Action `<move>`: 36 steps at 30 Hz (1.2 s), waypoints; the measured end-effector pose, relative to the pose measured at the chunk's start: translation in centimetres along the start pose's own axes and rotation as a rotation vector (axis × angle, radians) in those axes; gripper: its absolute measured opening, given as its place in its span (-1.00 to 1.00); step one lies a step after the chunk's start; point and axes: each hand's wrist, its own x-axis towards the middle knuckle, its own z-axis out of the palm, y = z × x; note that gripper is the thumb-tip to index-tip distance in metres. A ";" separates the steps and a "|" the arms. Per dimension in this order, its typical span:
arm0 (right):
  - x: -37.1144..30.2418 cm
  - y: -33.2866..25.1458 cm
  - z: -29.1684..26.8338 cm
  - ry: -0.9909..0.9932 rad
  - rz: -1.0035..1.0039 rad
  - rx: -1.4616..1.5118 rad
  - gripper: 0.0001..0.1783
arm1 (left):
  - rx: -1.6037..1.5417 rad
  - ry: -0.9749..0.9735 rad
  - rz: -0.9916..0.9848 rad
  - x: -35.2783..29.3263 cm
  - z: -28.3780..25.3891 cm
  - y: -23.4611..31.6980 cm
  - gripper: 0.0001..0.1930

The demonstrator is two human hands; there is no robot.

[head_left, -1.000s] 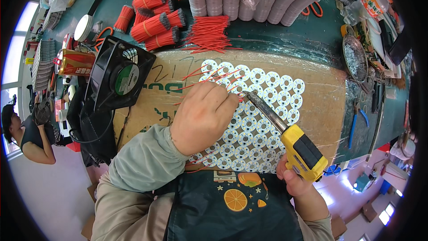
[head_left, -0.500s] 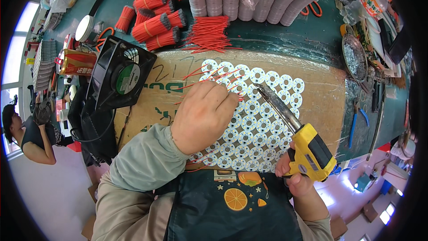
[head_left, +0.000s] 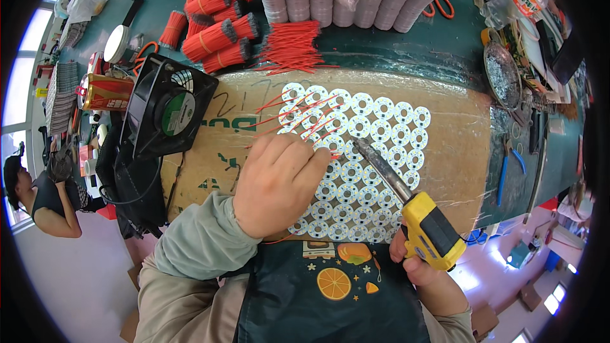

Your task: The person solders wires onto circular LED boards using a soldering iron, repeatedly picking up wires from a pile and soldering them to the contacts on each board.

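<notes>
A sheet of small round white circuit boards (head_left: 370, 197), each with a hole in its middle, lies in rows on a cardboard piece. Thin red wires (head_left: 323, 126) lie across the boards of the upper left rows. Over the left part of the sheet, my left hand (head_left: 276, 174) is closed in a pinch; a red wire end (head_left: 335, 157) shows by its fingertips, which are partly hidden. My right hand (head_left: 413, 262) grips a yellow and black soldering gun (head_left: 434, 232). Its dark tip sits over a board just right of my left fingertips, contact unclear.
A black fan (head_left: 171, 108) stands left of the sheet on the cardboard (head_left: 454, 152). Beyond are loose red wires (head_left: 292, 44), wire bundles (head_left: 219, 41) and stacked discs (head_left: 343, 6). A metal dish (head_left: 503, 76) and blue-handled pliers (head_left: 504, 174) lie right. Another person (head_left: 54, 200) sits far left.
My left hand has moved a little toward me along the sheet. The soldering gun's tip has also come nearer to me and slightly left, onto a lower row.
</notes>
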 end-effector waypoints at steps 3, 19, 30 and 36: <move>0.1 0.0 0.3 0.047 -0.069 -0.140 -0.72 | -0.015 -0.012 -0.011 -0.3 0.3 -0.3 -0.68; 0.5 -0.4 0.2 0.037 0.007 -0.332 -0.70 | -0.039 -0.028 -0.009 -0.4 1.0 -0.7 -0.68; 0.8 -0.2 -0.1 -0.013 0.019 -0.322 -0.73 | -0.050 -0.033 -0.016 -0.3 0.9 -0.6 -0.69; 0.7 0.2 0.2 0.033 -0.017 -0.251 -0.73 | -0.047 -0.029 -0.012 -0.4 1.0 -0.6 -0.69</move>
